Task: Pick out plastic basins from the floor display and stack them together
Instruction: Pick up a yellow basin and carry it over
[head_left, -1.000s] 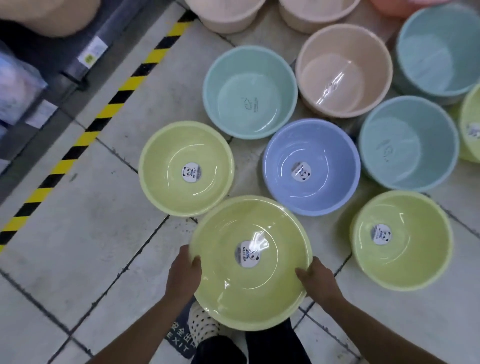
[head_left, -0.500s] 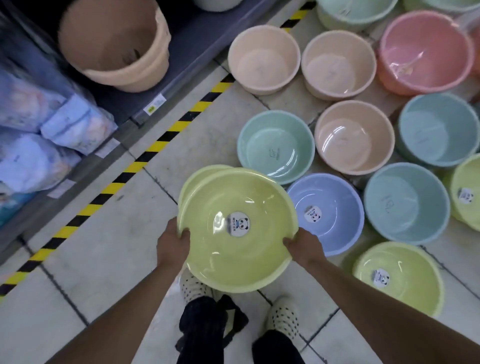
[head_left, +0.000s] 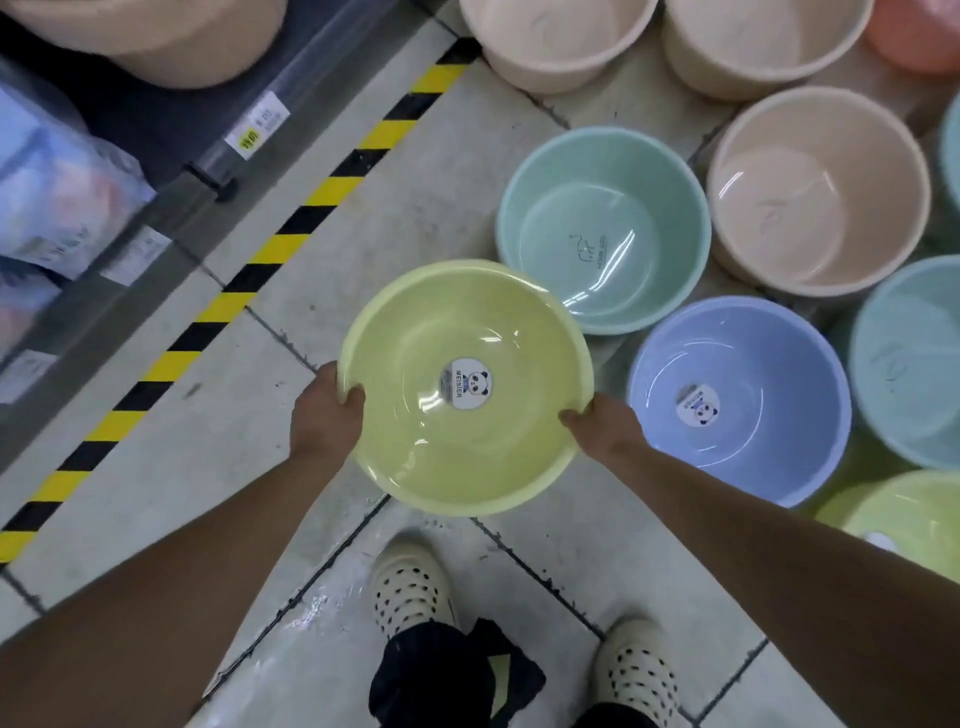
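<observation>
Left hand (head_left: 324, 410) and right hand (head_left: 597, 423) hold one yellow basin (head_left: 462, 332), fingers (head_left: 355, 396) curled over its rim. The blue basin (head_left: 737, 358) and others lie unstacked on the floor (head_left: 156, 467).

Yellow-green basin (head_left: 457, 415) with black-and-white panda sticker (head_left: 467, 383); mint basin (head_left: 602, 228); periwinkle-blue basin (head_left: 737, 400); beige basin (head_left: 818, 192); yellow-and-black striped tape (head_left: 249, 265) on grey floor (head_left: 156, 467); cream, dark-dotted shoes (head_left: 410, 587).

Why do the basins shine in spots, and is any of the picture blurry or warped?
Head view: white glare streaks the yellow basin, blue basin and green basin; the bagged goods at the left edge are smeared soft; the wide lens swells the forearms toward the bottom.
</observation>
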